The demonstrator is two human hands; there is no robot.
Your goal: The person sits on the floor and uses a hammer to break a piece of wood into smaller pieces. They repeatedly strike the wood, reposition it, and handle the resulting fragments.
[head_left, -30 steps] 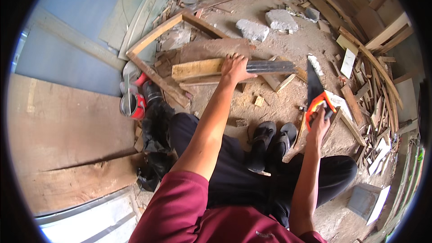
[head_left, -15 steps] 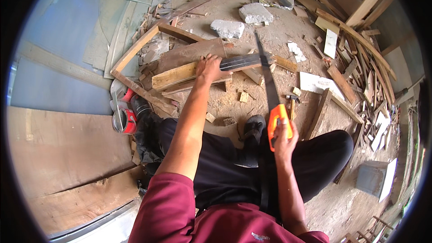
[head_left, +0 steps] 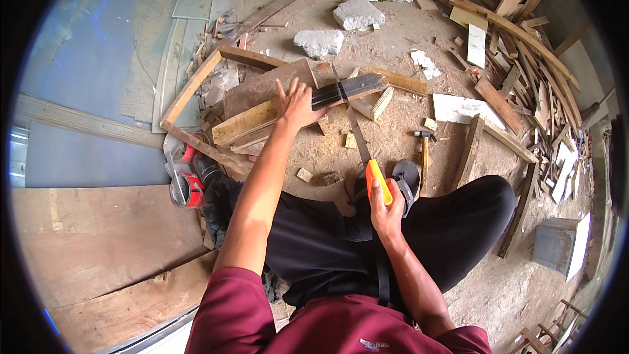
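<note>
My right hand (head_left: 386, 213) is closed around the orange-and-yellow handle of a handsaw (head_left: 357, 134). The saw's long blade points away from me and crosses a dark, black-faced piece of wood (head_left: 363, 86) near its right part. Left of the blade, my left hand (head_left: 296, 103) holds that wood down, thumb on the near side and fingers spread over the far side. Underneath lies a thicker yellowish timber (head_left: 246, 123), and another short timber block (head_left: 377, 105) sits below the dark wood's right end. The palm hides where the dark wood's left end lies.
A hammer (head_left: 424, 157) and small wood offcuts (head_left: 350, 141) lie near my feet. Beyond are concrete chunks (head_left: 318, 42) and a wooden frame (head_left: 190, 88). Red paint cans (head_left: 188, 191) stand left; scrap wood (head_left: 524, 92) piles up right, with a grey bin (head_left: 553, 249) nearer.
The saw and my right hand have moved left, and the blade now crosses the dark wood closer to my left hand. My left hand's fingers have spread more. The view has shifted slightly.
</note>
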